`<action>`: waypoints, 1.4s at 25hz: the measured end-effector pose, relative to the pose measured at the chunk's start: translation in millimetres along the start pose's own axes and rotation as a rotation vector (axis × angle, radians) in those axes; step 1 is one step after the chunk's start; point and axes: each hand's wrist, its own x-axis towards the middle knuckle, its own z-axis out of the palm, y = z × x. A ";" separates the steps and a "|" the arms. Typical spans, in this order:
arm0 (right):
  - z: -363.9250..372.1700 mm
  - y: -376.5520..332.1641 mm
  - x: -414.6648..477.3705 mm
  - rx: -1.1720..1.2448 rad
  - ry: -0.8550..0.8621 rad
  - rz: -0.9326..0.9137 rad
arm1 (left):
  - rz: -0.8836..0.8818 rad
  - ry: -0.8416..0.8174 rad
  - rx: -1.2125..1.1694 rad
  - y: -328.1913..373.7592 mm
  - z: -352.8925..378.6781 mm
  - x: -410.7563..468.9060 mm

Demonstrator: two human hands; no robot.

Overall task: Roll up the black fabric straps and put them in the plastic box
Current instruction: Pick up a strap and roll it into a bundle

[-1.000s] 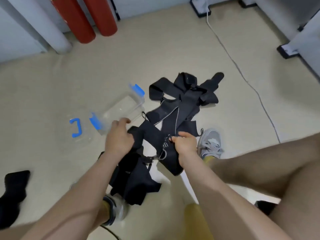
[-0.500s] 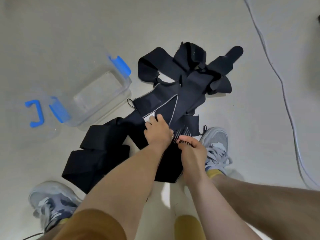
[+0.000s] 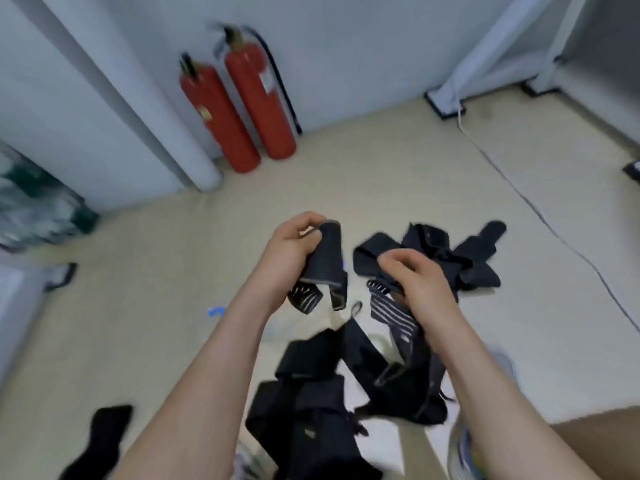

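Lifted off the floor (image 3: 381,174) since the earlier frame: black strap (image 3: 327,261), one end gripped in the curled left hand (image 3: 294,251), striped stretch pinched by the right hand (image 3: 419,285). Judged ready for rolling. Plastic box mostly hidden behind the left forearm; only a blue clip (image 3: 215,311) showing.

Left hand (image 3: 289,249): bare; fingers (image 3: 304,221) uncovered.
Left forearm (image 3: 207,375): bare along its full visible length, down to the lower frame edge.
Right hand (image 3: 417,277): bare; fingers (image 3: 398,261) uncovered.
Right forearm (image 3: 485,393): bare along its full visible length.
Shorts (image 3: 599,445): plain tan-brown fabric; only a portion shows at the lower right corner.
Trainer (image 3: 502,363): grey upper, rounded outline, strongly blurred; largely hidden behind the right forearm, so laces and markings cannot be made out.
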 end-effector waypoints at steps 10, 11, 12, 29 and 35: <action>79.0 -222.1 -189.4 0.251 -0.139 -0.667 | 0.319 0.012 0.303 174.0 -45.2 -198.2; 80.0 -228.4 -201.3 0.300 -0.155 -0.660 | 0.363 0.116 0.297 178.2 -46.7 -208.8; 80.2 -232.5 -212.1 0.345 -0.199 -0.646 | 0.402 0.219 0.299 183.2 -49.2 -218.0; 146.4 -128.6 -124.9 0.178 -0.691 -0.080 | 0.027 1.016 -0.295 76.0 -156.7 -181.1; 171.0 -140.9 -96.2 0.330 -0.403 0.064 | -0.211 0.187 -0.142 -12.0 -89.1 -166.0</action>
